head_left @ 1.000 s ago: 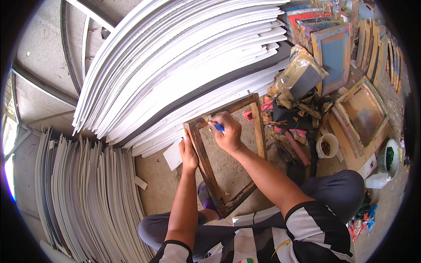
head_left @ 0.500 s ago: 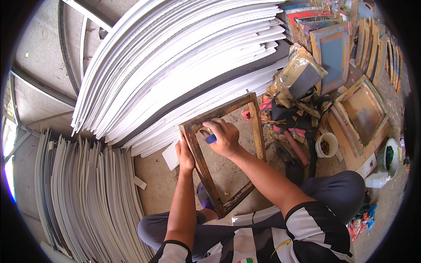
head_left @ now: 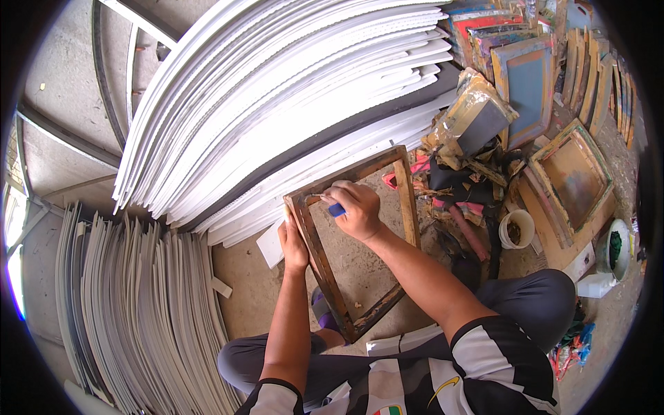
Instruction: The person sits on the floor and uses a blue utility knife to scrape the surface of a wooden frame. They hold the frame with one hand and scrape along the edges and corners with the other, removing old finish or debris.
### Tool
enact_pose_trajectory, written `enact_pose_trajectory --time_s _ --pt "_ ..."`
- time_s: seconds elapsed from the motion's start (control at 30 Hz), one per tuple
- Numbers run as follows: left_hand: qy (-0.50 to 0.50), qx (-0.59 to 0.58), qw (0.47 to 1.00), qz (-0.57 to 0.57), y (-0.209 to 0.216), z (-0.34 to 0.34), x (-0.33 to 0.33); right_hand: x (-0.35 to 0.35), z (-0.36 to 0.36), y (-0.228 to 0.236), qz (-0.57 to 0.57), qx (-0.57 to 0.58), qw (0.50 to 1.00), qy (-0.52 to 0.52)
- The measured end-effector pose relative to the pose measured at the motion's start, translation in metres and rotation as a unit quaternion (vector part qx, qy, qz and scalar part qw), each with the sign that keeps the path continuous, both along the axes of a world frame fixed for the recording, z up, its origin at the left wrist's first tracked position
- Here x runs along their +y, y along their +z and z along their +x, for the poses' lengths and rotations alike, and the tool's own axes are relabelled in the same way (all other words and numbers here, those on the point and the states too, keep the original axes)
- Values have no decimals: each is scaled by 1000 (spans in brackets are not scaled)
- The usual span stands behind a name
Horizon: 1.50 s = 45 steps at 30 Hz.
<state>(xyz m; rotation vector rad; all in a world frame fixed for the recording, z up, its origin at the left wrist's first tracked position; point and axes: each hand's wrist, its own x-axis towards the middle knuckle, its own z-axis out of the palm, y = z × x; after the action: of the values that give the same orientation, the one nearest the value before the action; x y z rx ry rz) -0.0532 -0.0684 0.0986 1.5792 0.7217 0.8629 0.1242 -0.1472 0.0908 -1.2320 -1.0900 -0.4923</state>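
Note:
A worn, dark-stained wooden frame [head_left: 321, 256], open in the middle, stands tilted in front of me. My left hand [head_left: 293, 243] grips its left side near the upper left corner, fingers lying along the outer edge. My right hand [head_left: 356, 209] is closed around a small tool with a blue handle [head_left: 336, 209]; its working end is hidden by my fingers. Those fingers are at the inner edge of the frame's top bar, close to the same corner.
Tall stacks of white sheets [head_left: 277, 90] and grey-white sheets [head_left: 142, 311] stand ahead and left. To the right lie torn scraps [head_left: 477, 176], a white bucket [head_left: 515, 229], a frame with a stained panel [head_left: 573, 176], and a basin with green material [head_left: 614, 247]. More frames [head_left: 523, 86] lean behind.
My right hand has shifted slightly right and turned, so less of the blue-handled tool shows. The left hand and the frame have barely moved.

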Motion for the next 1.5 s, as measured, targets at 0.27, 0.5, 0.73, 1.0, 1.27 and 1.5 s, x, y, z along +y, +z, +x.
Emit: enact_pose_trajectory --time_s 0.27,0.5,0.73,1.0,1.27,1.5 --pt "-22 -3 1000 23 -18 -6 16 4 14 -5 -60 133 987 -63" --pt "8 -16 1000 6 -15 -3 12 9 37 -28 -94 223 966 -93" --pt "25 -44 999 14 -25 -28 17 -13 122 -48 -149 362 907 -159" --pt "32 -42 999 -14 -22 -32 21 -30 154 -100 -160 345 903 -202" --pt "28 -36 999 27 -24 -30 22 -49 146 -76 -387 352 820 -234" --pt "24 -41 999 2 -27 -31 23 -48 145 -84 -395 305 836 -229"
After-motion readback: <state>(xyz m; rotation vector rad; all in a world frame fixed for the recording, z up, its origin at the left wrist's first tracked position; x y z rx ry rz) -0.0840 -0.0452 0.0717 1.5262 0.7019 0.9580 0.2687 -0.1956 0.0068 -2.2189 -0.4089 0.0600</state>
